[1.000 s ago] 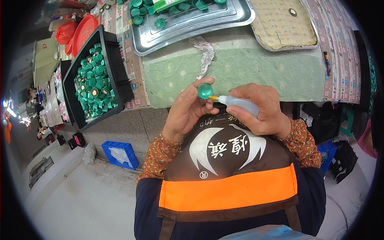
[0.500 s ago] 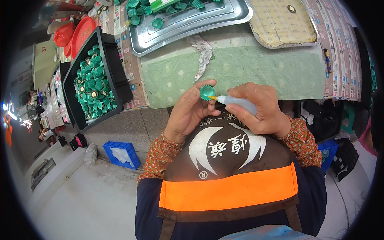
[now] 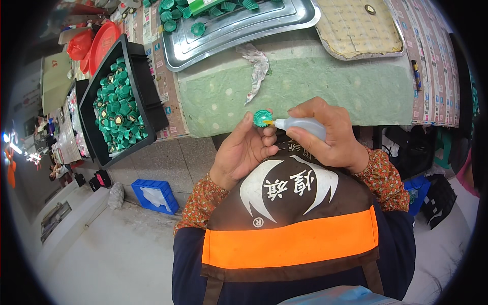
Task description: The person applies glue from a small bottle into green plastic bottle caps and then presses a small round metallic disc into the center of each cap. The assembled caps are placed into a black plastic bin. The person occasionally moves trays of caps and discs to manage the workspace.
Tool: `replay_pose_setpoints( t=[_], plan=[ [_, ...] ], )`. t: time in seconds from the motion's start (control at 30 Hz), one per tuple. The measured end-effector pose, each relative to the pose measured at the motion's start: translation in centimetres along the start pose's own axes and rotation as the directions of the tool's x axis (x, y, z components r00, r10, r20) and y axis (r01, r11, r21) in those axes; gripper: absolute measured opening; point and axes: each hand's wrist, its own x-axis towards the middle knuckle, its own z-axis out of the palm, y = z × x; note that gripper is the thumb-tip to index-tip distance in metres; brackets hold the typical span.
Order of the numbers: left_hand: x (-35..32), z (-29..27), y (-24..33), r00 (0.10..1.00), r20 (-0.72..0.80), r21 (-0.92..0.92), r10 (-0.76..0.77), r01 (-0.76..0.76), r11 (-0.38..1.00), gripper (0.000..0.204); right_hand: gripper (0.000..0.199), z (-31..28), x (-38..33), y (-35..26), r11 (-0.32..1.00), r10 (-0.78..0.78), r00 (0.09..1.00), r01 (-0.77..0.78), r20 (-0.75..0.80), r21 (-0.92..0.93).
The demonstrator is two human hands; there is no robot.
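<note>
Bottle [image 3: 305, 127] levelled slightly | crate [image 3: 145, 76], worktop's [image 3: 325, 101] left edge — cups [image 3: 118, 107] | nozzle [image 3: 277, 123] leftward, roughly near-edge-parallel | right hand [image 3: 333, 134] gripping bottle; left hand [image 3: 241, 152], green cup [image 3: 262, 118]

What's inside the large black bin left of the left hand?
The black bin holds a heap of green fluted cups, a few showing pale centres ringed in dark. The heap hides its lower layers; anything underneath can't be seen.

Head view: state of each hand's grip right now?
Left hand: closed, holding a green fluted cup.
Right hand: closed around a translucent squeeze bottle, tip at the cup.
</note>
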Motion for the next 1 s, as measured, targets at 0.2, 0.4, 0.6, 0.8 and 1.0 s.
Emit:
replay_pose_setpoints(
  t=[0.2, 0.4, 0.6, 0.8, 1.0],
  plan=[
    [-0.6, -0.7, 0.1, 0.999, 0.047, -0.15, 0.004, 0.004, 0.989, 0.042, 0.025, -0.1, 0.0, 0.7, 0.985, 0.157, 0.984, -0.151, -0.08, 0.078],
    [-1.1, -0.3, 0.4, 0.996, -0.044, -0.047, 0.082, -0.084, 0.995, 0.035, 0.029, 0.0, 0.2, 2.3, 0.959, 0.241, 0.961, -0.214, -0.138, 0.185],
    [-1.7, -0.1, 0.6, 0.98, -0.123, 0.025, 0.158, -0.156, 0.987, 0.03, 0.032, 0.2, 0.8, 3.4, 0.94, 0.29, 0.947, -0.255, -0.138, 0.225],
    [-2.2, -0.3, 0.5, 0.968, -0.158, 0.061, 0.197, -0.189, 0.98, 0.027, 0.033, 0.4, 1.0, 4.2, 0.959, 0.262, 0.959, -0.245, -0.111, 0.145],
    [-2.5, -0.8, 0.2, 0.95, -0.151, 0.088, 0.273, -0.262, 0.961, 0.027, 0.031, 0.6, 0.7, 3.0, 0.989, 0.114, 0.993, -0.112, -0.017, 0.102]
  ],
)
